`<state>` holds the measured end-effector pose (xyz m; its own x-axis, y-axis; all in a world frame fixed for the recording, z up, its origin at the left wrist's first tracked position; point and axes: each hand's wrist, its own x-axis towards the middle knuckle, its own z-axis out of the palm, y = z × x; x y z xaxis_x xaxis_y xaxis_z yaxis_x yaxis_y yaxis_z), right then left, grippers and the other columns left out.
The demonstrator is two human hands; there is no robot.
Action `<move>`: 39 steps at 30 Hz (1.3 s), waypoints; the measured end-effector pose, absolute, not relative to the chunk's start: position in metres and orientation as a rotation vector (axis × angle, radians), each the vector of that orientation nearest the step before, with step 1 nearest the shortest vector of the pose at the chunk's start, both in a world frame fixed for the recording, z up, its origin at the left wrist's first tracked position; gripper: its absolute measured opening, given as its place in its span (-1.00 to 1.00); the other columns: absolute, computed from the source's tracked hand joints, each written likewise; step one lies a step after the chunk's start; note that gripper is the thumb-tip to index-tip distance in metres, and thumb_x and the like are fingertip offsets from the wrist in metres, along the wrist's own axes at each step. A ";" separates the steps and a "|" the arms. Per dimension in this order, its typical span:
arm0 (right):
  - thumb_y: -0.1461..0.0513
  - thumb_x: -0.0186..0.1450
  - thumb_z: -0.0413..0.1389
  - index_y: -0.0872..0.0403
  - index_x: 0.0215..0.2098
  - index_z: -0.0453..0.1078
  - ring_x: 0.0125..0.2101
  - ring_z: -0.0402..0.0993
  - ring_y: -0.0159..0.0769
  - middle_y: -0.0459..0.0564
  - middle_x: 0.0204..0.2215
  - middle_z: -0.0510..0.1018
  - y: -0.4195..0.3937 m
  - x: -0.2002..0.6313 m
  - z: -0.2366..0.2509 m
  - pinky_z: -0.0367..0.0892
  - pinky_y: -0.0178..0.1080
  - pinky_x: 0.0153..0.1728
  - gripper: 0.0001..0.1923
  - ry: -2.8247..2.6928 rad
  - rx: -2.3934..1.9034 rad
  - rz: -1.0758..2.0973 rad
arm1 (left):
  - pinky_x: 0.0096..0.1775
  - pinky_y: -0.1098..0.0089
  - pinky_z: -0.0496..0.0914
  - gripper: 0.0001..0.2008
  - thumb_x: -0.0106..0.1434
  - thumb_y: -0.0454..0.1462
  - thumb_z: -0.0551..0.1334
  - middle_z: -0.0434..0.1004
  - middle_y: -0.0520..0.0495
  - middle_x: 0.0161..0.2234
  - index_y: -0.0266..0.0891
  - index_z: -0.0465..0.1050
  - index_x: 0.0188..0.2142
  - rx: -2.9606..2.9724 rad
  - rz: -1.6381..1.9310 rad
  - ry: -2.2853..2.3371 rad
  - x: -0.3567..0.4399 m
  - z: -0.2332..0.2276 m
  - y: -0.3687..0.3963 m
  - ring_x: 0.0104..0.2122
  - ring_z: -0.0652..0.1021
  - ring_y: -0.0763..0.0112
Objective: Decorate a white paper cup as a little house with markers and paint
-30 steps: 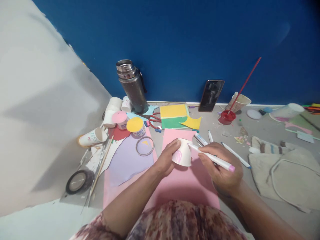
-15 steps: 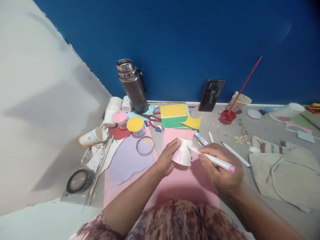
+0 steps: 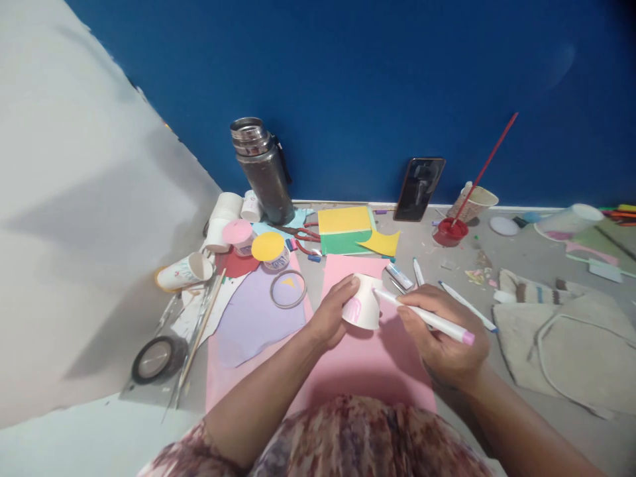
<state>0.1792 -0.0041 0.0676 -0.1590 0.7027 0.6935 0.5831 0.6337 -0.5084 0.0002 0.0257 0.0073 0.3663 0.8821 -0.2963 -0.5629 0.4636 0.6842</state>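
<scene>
Pink paper (image 3: 368, 361) lies flat on the grey bench (image 3: 501, 424) right in front of the person, and both hands work above it. Fingers of the left hand (image 3: 332, 311) are curled around a small white paper cup (image 3: 364, 303), which is turned upside down and tilted, with a pink arch drawn on its side. Beside it, the right hand (image 3: 442, 331) pinches a white marker (image 3: 427, 319) with a pink end cap, its tip touching the cup's wall on the right side.

More white markers (image 3: 467, 306) lie on the bench just beyond the right hand. To the left, a lilac paper sheet (image 3: 253, 318) overlaps the pink one, with a clear ring (image 3: 288, 289) on it. Further back stand a steel flask (image 3: 262, 171), yellow and green sheets (image 3: 345, 230), a dark phone (image 3: 420, 189) leaning on the blue wall, and a red paint pot (image 3: 450, 232) next to a paper cup holding a red stick (image 3: 484, 165). A beige cloth bag (image 3: 561, 338) lies on the right.
</scene>
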 end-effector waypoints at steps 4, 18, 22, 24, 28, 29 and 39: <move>0.31 0.40 0.19 0.01 -0.27 0.54 -0.49 0.63 -0.27 -0.06 -0.46 0.69 -0.003 0.181 0.064 0.49 -0.25 -0.42 -0.89 -1.812 -1.075 0.145 | -0.27 0.31 0.50 -0.48 0.13 0.08 0.51 0.60 -0.07 -0.38 -0.30 0.56 -0.18 0.528 0.979 0.698 0.000 0.009 0.026 -0.41 0.61 0.29; 0.30 0.41 0.17 -0.01 -0.27 0.53 -0.49 0.64 -0.25 -0.06 -0.46 0.70 -0.004 0.183 0.064 0.52 -0.24 -0.42 -0.88 -1.830 -1.108 0.159 | -0.25 0.20 0.53 -0.50 0.21 0.06 0.44 0.66 -0.17 -0.33 -0.32 0.57 -0.12 0.517 0.926 0.681 -0.001 0.002 0.025 -0.41 0.66 0.17; 0.30 0.40 0.18 -0.02 -0.27 0.54 -0.49 0.65 -0.25 -0.08 -0.48 0.70 -0.005 0.184 0.064 0.51 -0.25 -0.43 -0.88 -1.814 -1.114 0.163 | -0.27 0.21 0.53 -0.46 0.24 0.08 0.42 0.68 -0.24 -0.27 -0.36 0.58 -0.08 0.499 0.907 0.652 -0.002 0.001 0.026 -0.39 0.67 0.15; 0.30 0.40 0.18 -0.02 -0.26 0.54 -0.49 0.64 -0.26 -0.09 -0.48 0.69 -0.005 0.185 0.064 0.50 -0.26 -0.44 -0.89 -1.808 -1.109 0.162 | -0.28 0.21 0.53 -0.44 0.23 0.10 0.42 0.68 -0.25 -0.26 -0.37 0.59 -0.07 0.491 0.896 0.643 -0.002 0.001 0.026 -0.38 0.67 0.14; 0.29 0.40 0.18 -0.02 -0.29 0.54 -0.50 0.64 -0.26 -0.07 -0.47 0.69 -0.006 0.187 0.064 0.49 -0.25 -0.45 -0.87 -1.812 -1.128 0.166 | -0.27 0.22 0.55 -0.42 0.22 0.11 0.43 0.69 -0.25 -0.26 -0.37 0.59 -0.06 0.452 0.876 0.648 -0.004 0.001 0.027 -0.36 0.68 0.13; 0.29 0.40 0.17 -0.02 -0.30 0.55 -0.50 0.63 -0.26 -0.06 -0.47 0.69 -0.006 0.187 0.064 0.50 -0.25 -0.46 -0.86 -1.811 -1.134 0.165 | -0.28 0.21 0.55 -0.42 0.23 0.11 0.41 0.69 -0.26 -0.26 -0.37 0.59 -0.05 0.446 0.865 0.647 -0.005 0.001 0.027 -0.36 0.68 0.13; 0.30 0.39 0.18 -0.02 -0.29 0.55 -0.49 0.64 -0.25 -0.07 -0.47 0.69 -0.006 0.187 0.062 0.49 -0.24 -0.45 -0.87 -1.799 -1.129 0.154 | -0.29 0.18 0.57 -0.45 0.32 0.08 0.34 0.71 -0.28 -0.27 -0.38 0.58 -0.01 0.424 0.817 0.616 -0.006 -0.001 0.027 -0.36 0.71 0.06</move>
<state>0.1874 -0.0059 0.0618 -0.0997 0.7462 0.6582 0.6238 0.5622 -0.5429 -0.0064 0.0273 -0.0006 0.5276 0.7780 -0.3412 -0.5422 0.6176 0.5698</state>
